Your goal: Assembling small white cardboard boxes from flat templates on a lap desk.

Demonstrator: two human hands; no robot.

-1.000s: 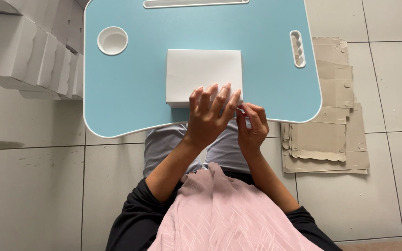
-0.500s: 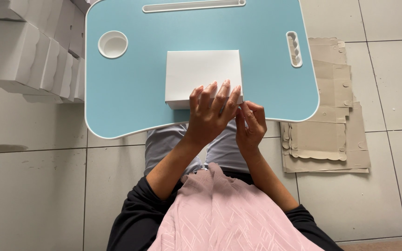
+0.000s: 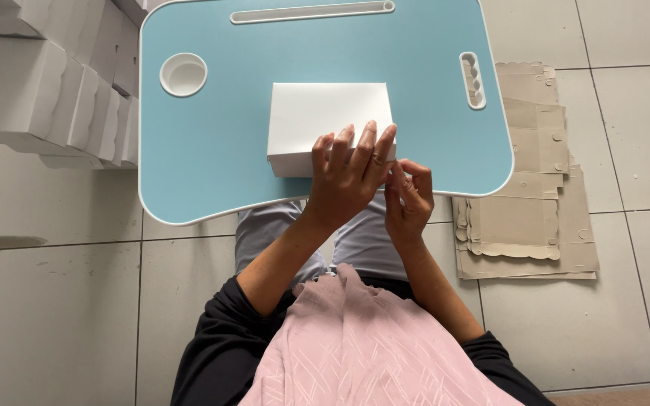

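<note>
A closed white cardboard box (image 3: 317,120) sits in the middle of a light blue lap table (image 3: 212,150). My left hand (image 3: 347,177) lies flat on the box's near right corner, fingers spread over its top. My right hand (image 3: 409,199) is at the same corner from the right, thumb and fingers pinching at the box's side edge. What the fingers pinch is hidden behind my left hand.
The table has a round cup recess (image 3: 183,74) at its left, a long slot (image 3: 310,11) at the far edge and a small slotted holder (image 3: 473,79) at its right. Folded white boxes (image 3: 39,83) stand stacked on the left floor. Flat brown cardboard blanks (image 3: 536,210) lie on the right floor.
Both hands stay at the box's near right corner. My right hand's fingers have shifted slightly against the box's side. The box has not moved.
</note>
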